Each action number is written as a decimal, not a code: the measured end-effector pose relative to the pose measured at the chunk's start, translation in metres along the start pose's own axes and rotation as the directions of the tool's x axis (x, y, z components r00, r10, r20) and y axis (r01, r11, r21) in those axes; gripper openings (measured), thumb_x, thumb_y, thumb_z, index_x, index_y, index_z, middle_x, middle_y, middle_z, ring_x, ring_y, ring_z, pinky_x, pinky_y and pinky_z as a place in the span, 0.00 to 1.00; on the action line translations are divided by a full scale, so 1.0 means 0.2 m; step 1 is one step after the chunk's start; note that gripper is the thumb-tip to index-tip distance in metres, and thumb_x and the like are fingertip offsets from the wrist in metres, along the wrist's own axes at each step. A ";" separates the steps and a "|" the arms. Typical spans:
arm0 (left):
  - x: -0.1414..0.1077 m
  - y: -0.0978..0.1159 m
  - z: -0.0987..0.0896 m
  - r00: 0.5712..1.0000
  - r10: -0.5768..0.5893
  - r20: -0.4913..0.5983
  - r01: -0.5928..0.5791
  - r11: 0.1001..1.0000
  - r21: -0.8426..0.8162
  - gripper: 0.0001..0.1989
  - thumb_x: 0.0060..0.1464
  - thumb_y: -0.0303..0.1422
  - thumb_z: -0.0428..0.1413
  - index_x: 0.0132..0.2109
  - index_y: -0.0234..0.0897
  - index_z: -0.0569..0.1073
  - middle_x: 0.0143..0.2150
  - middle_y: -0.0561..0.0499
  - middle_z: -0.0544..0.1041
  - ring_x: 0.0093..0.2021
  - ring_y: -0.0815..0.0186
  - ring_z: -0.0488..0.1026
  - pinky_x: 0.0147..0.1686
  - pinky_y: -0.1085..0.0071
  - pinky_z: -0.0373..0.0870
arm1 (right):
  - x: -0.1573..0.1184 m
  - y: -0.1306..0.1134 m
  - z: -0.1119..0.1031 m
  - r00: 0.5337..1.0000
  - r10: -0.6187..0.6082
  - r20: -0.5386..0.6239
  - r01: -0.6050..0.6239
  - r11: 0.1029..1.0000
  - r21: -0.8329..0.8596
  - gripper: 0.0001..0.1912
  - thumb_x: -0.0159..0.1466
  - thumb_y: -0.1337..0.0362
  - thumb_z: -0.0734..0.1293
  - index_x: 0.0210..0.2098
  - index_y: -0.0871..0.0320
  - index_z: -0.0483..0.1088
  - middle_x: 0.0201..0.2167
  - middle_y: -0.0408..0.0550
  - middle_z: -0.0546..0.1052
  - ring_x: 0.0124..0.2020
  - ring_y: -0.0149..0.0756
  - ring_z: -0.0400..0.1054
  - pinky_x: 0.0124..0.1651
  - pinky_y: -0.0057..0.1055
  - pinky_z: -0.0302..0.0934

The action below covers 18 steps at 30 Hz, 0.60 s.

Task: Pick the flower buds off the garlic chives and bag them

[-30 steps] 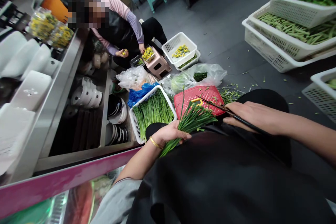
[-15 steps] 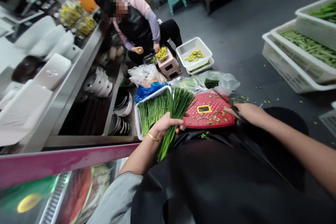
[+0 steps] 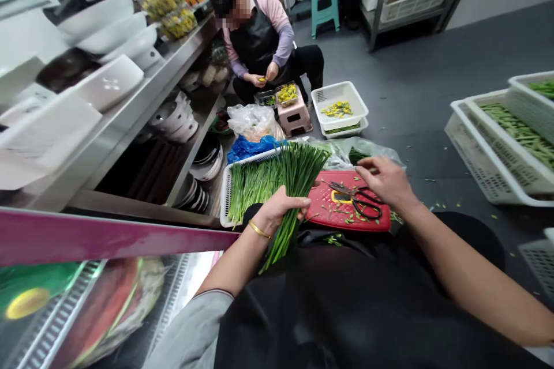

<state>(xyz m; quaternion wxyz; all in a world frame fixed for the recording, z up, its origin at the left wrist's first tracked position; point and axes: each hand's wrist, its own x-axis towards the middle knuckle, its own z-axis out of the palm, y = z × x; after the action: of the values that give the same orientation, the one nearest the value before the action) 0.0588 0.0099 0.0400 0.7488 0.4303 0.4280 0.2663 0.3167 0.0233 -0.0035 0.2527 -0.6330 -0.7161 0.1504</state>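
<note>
A bunch of long green stalks [image 3: 298, 179] is wrapped in the fingers of my left hand [image 3: 280, 207], its cut ends hanging down toward my apron. My right hand [image 3: 387, 181] hovers over the right edge of a red stool top [image 3: 322, 216], fingers apart and holding nothing. Black-handled scissors [image 3: 361, 199] lie on that top among small green clippings. Left of the bunch, a white basket [image 3: 225, 199] holds more of the same stalks.
Beyond the red top are plastic bags [image 3: 255, 121], a pink stool [image 3: 295, 119] and a white basket with yellow flowers [image 3: 340, 92]. A seated person [image 3: 259, 34] handles a flower. Metal shelving with bowls stands left; vegetable crates [image 3: 485, 150] are at right.
The scissors were in my right hand and now lie on the red top; that hand has opened. The other person's hands have come together. The view has shifted.
</note>
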 end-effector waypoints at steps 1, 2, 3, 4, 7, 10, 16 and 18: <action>0.01 0.00 0.01 1.000 -0.001 0.023 0.001 1.000 0.003 0.38 0.34 0.39 0.69 0.53 0.25 0.72 0.16 0.57 0.70 0.15 0.73 0.63 0.17 0.76 0.58 | 0.01 -0.08 -0.06 0.991 -0.077 -0.109 0.086 0.993 0.081 0.19 0.67 0.55 0.59 0.48 0.62 0.70 0.46 0.59 0.75 0.48 0.44 0.71 0.51 0.39 0.66; 0.02 -0.01 0.02 0.999 -0.002 0.041 0.002 1.000 0.009 0.37 0.33 0.40 0.69 0.51 0.25 0.72 0.16 0.57 0.70 0.15 0.73 0.63 0.17 0.76 0.58 | 0.02 -0.15 -0.11 0.970 -0.156 -0.186 0.182 0.975 0.129 0.21 0.65 0.52 0.62 0.50 0.61 0.69 0.48 0.59 0.75 0.50 0.45 0.69 0.53 0.41 0.65; 0.03 -0.01 0.04 0.999 -0.005 0.054 0.004 1.000 0.019 0.36 0.33 0.41 0.69 0.49 0.25 0.73 0.16 0.57 0.69 0.15 0.73 0.63 0.17 0.76 0.58 | 0.03 -0.21 -0.15 0.944 -0.235 -0.233 0.276 0.947 0.162 0.23 0.64 0.51 0.64 0.51 0.60 0.69 0.48 0.58 0.75 0.50 0.45 0.69 0.53 0.42 0.65; 0.03 -0.01 0.05 0.998 -0.007 0.062 0.006 1.000 0.031 0.34 0.32 0.41 0.69 0.47 0.25 0.74 0.16 0.57 0.69 0.15 0.73 0.63 0.17 0.76 0.57 | 0.04 -0.26 -0.18 0.921 -0.295 -0.257 0.346 0.919 0.188 0.22 0.63 0.51 0.65 0.50 0.59 0.70 0.46 0.57 0.76 0.49 0.45 0.70 0.52 0.42 0.66; 0.03 -0.01 0.08 0.996 0.014 0.083 -0.017 0.999 0.044 0.29 0.33 0.42 0.69 0.40 0.26 0.74 0.15 0.57 0.68 0.15 0.73 0.62 0.16 0.76 0.56 | 0.05 -0.27 -0.22 0.897 -0.333 -0.291 0.412 0.867 0.280 0.14 0.65 0.55 0.63 0.38 0.57 0.76 0.35 0.51 0.79 0.36 0.39 0.73 0.43 0.38 0.68; 0.02 -0.01 0.06 0.997 0.031 0.077 -0.031 1.000 -0.002 0.27 0.35 0.40 0.68 0.41 0.28 0.73 0.15 0.59 0.66 0.14 0.75 0.59 0.16 0.76 0.56 | 0.03 -0.12 -0.24 0.922 -0.103 -0.373 0.265 0.870 0.416 0.14 0.65 0.55 0.62 0.34 0.56 0.77 0.28 0.48 0.78 0.29 0.35 0.72 0.36 0.35 0.68; -0.01 0.00 0.06 0.998 0.027 0.054 -0.028 0.999 0.021 0.24 0.37 0.36 0.67 0.41 0.29 0.73 0.16 0.59 0.66 0.15 0.74 0.60 0.17 0.75 0.57 | -0.03 0.04 -0.27 0.975 -0.213 0.071 0.158 0.877 0.453 0.21 0.53 0.47 0.72 0.39 0.54 0.79 0.34 0.49 0.80 0.35 0.42 0.74 0.39 0.39 0.70; -0.01 0.00 0.08 0.997 0.030 0.075 -0.035 0.997 0.071 0.23 0.38 0.37 0.66 0.41 0.28 0.73 0.15 0.58 0.66 0.14 0.73 0.61 0.17 0.75 0.56 | -0.04 -0.05 -0.29 0.977 -0.206 -0.059 0.210 0.858 0.468 0.24 0.57 0.48 0.69 0.48 0.54 0.75 0.44 0.52 0.79 0.45 0.44 0.73 0.49 0.42 0.68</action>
<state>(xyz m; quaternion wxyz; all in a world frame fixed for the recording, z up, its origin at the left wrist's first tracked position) 0.0719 0.0023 0.0450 0.7434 0.4737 0.4025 0.2468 0.3412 0.0073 0.0483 0.4164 -0.4719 -0.7211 0.2897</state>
